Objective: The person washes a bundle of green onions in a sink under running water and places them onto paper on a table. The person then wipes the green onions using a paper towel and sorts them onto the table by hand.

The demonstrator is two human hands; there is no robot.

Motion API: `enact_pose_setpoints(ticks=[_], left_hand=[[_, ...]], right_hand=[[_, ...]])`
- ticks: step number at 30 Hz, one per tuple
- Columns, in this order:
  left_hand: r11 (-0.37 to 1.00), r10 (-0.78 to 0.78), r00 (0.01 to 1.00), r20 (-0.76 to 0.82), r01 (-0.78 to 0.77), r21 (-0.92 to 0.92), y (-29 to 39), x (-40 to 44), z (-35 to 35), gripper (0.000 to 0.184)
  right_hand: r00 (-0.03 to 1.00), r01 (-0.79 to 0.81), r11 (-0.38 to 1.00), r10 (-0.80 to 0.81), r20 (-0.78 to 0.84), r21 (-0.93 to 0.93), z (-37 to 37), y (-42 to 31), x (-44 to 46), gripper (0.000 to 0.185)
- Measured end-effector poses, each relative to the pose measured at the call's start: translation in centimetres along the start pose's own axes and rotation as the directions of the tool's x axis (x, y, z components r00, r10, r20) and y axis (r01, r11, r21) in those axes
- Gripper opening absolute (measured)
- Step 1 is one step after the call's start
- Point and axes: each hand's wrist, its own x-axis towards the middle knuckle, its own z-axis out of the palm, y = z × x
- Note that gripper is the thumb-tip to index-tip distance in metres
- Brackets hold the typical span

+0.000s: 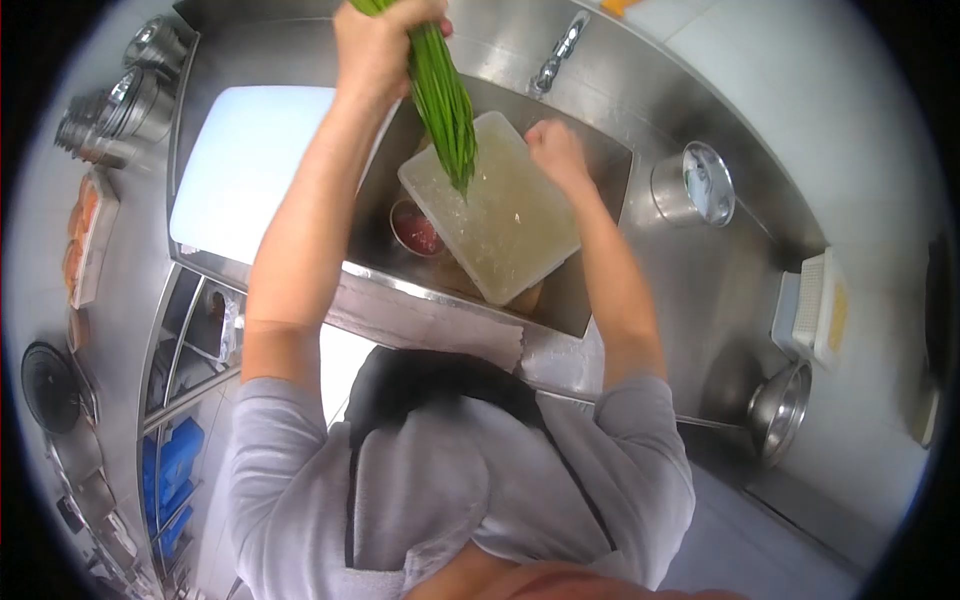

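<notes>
Green stalks above a cloudy, grey-beige container in a silver-grey sink.
A white board, reddish-pink bowl contents, a plain grey shirt and blue items add colour.

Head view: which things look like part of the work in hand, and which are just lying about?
In hand, apparently:
- greens, in the left hand
- tub, right hand at its edge
- sink

Lying about, apparently:
- white board
- pot
- basket
- large bowl

Small bowl in the sink: can't tell.
</notes>
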Motion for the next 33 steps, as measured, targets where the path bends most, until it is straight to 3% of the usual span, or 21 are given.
enact_pose_setpoints(ticks=[3,5,7,9,11,12,15,16,19,22,25,29,31,33], left_hand=[[0.987,-0.102,0.994,0.030,0.105,-0.121,-2.2,-1.4,0.0,0.015],[0.988,-0.123,0.992,0.041,0.127,-0.091,-2.5,-2.5,0.5,0.015],[0.996,-0.061,0.998,0.025,0.062,-0.058,-3.2,-3.5,0.9,0.015],[0.998,-0.046,0.998,0.038,0.048,-0.047,-3.7,-4.5,1.6,0.017],[0.995,-0.075,0.994,0.084,0.080,-0.056,-3.9,-5.6,2.4,0.018],[1.000,-0.005,0.991,0.132,0.005,-0.002,-3.5,-6.0,2.7,0.033],[0.967,0.180,0.975,0.131,-0.200,0.158,-3.4,-7.4,3.8,0.043],[0.977,0.104,0.983,0.150,-0.129,0.169,-3.2,-7.6,3.7,0.047],[0.941,0.042,0.976,0.214,-0.111,0.319,-2.7,-7.3,3.4,0.051],[0.972,0.000,0.933,0.360,-0.085,0.221,-1.8,-6.9,2.8,0.069],[0.995,-0.061,0.861,0.506,0.090,-0.033,-1.7,-6.3,2.3,0.073],[0.990,-0.140,0.765,0.629,0.123,0.071,0.0,-6.4,2.3,0.044],[0.977,-0.211,0.759,0.616,0.166,0.131,0.0,-6.2,2.3,0.039],[0.971,-0.239,0.779,0.580,0.192,0.142,-0.4,-6.1,2.4,0.035]], right_hand=[[0.993,0.115,0.954,-0.105,-0.051,0.275,-4.1,-5.2,-3.8,0.036],[0.986,0.159,0.828,-0.110,-0.123,0.537,-7.0,-9.1,-4.4,0.053],[0.947,0.300,0.792,-0.180,-0.265,0.532,-9.9,-12.9,-4.3,0.072],[0.877,0.438,0.817,-0.295,-0.381,0.376,-12.0,-15.9,-3.4,0.085],[0.907,0.407,0.735,-0.258,-0.332,0.542,-14.3,-20.3,-3.6,0.088],[0.921,0.386,0.684,-0.246,-0.302,0.619,-14.8,-21.7,-3.6,0.090],[0.923,0.357,0.712,-0.170,-0.345,0.605,-14.3,-22.6,-2.6,0.062],[0.923,0.346,0.719,-0.146,-0.355,0.603,-14.1,-22.9,-2.3,0.052],[0.965,0.253,0.618,-0.103,-0.242,0.745,-14.4,-22.4,-2.2,0.040],[0.970,0.229,0.562,-0.061,-0.237,0.795,-15.0,-21.4,-1.3,0.042],[0.909,0.407,0.474,-0.123,-0.399,0.781,-15.5,-21.5,-1.5,0.010],[0.929,0.367,0.400,-0.206,-0.308,0.840,-16.3,-21.8,-2.3,0.008],[0.920,0.376,0.307,-0.237,-0.312,0.874,-16.4,-21.7,-2.1,0.010],[0.922,0.378,0.308,-0.217,-0.322,0.873,-17.0,-22.0,-3.1,0.012]])
